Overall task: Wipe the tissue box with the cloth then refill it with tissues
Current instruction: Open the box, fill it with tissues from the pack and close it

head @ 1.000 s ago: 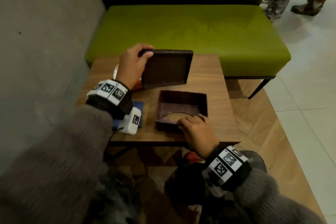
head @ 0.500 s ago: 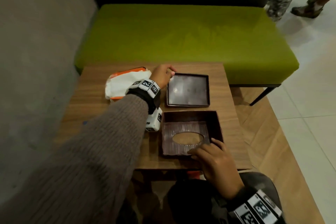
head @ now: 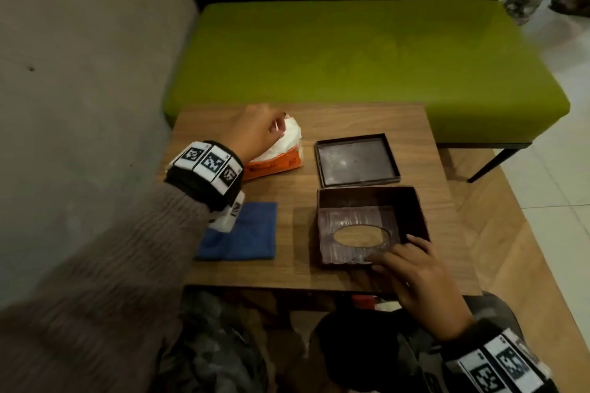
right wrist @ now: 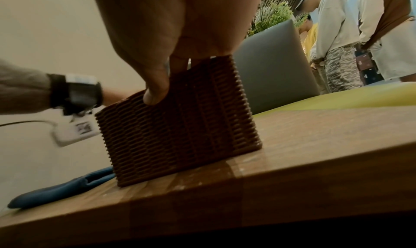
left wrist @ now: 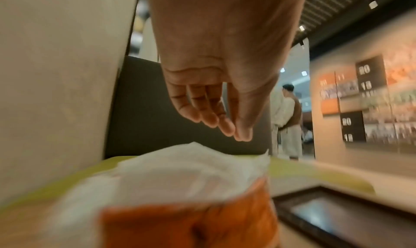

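Since half a second ago the left hand [head: 255,131] has left the flat lid and moved to the tissue pack; the lid lies where it was.

Dark brown and woven-ribbed on its outer walls, the tissue box [head: 372,223] stands upside down near the table's front right corner, its open bottom up, the oval slot showing the wood beneath. The right hand [head: 421,284] grips its near wall at the right corner, thumb [right wrist: 156,93] pressed on the outside and fingers curled over the rim. Just behind the box lies its lid [head: 357,159], a shallow dark tray with a dull shiny inside.

Left of the lid, near the table's back left, sits the orange tissue pack [head: 274,163] with white tissues [left wrist: 184,170] bulging from its top. Over them hangs the left hand, fingers [left wrist: 209,116] pressed together with the thumb tip against them; whether they touch the tissue I cannot tell.

A folded blue cloth [head: 245,233] lies flat at the front left of the wooden table [head: 351,118]. Beyond the table's back edge stands a green bench [head: 351,51].
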Available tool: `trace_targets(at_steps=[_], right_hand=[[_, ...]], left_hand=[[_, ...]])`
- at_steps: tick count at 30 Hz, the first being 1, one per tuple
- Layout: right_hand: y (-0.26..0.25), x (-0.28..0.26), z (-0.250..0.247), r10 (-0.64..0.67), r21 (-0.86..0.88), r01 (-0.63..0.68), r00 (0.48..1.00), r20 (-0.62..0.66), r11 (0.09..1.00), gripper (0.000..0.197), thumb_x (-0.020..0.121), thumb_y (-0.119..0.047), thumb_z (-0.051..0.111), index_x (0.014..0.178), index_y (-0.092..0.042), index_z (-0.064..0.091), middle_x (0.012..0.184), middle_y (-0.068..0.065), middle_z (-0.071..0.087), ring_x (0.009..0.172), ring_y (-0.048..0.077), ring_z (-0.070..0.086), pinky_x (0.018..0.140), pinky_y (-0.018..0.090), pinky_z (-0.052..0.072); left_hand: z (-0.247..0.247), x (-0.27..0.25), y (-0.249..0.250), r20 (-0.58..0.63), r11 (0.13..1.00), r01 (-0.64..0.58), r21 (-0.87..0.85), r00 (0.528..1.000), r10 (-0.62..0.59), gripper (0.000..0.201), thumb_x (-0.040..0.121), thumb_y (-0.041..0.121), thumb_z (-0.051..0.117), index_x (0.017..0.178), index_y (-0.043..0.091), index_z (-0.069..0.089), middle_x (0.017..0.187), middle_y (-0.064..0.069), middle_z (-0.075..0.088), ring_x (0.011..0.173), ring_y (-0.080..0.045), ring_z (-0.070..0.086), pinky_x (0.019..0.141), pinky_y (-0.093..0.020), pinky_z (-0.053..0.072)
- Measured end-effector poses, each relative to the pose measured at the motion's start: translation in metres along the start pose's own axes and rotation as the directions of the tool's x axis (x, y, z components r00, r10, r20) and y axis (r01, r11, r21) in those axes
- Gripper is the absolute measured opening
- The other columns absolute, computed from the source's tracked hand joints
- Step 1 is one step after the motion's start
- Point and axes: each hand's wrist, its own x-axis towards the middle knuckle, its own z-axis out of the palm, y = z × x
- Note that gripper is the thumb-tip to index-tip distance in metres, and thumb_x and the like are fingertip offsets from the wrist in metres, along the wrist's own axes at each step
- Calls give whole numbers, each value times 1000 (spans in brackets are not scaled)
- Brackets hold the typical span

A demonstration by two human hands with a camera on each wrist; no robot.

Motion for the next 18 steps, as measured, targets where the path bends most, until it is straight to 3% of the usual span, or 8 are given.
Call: trace_targets(at_steps=[2,5,11,15,18], right_hand=[[0,4,-1,1,3,-1,1000,3,1000,20,87,-26,50,98,-26,66,81,-8,64,83,8,54,93,32,36],[1,9,0,18,-15,-18,1000,5,1000,24,87,-27,50,95,-23,72,82,-7,66,83,9,54,92,29,35],[4,18,4,57,-5,-57,998,30,998,26,89,-32,50,101,-26,71,87,-11,67,86,5,56,93,24,31],[6,25,7,54,-4,-53,998,35,999,24,89,-34,50,102,-29,69,86,-12,66,85,4,55,92,27,33],[6,25,8,57,-9,-57,997,44,998,25,89,-35,49,103,-30,69,87,-13,65,86,3,54,93,27,32]], left_hand=[[9,-11,-16,56,998,-32,54,998,29,13,85,18,66,96,11,65,94,-5,61,95,-20,51,77,-27,35],[23,-18,-34,49,998,-16,64,999,13,22,80,20,70,98,9,64,99,-9,62,101,-27,52,87,-36,41],[30,-21,-42,70,997,40,69,997,-45,35,74,27,76,102,17,58,107,-3,59,99,-22,55,86,-42,47],[29,-15,-45,91,992,75,102,992,-84,54,67,27,80,111,18,50,118,-5,50,109,-24,48,95,-44,42],[30,-12,-44,133,974,36,224,989,-67,52,71,32,76,114,16,53,122,-8,51,115,-26,45,99,-42,38]])
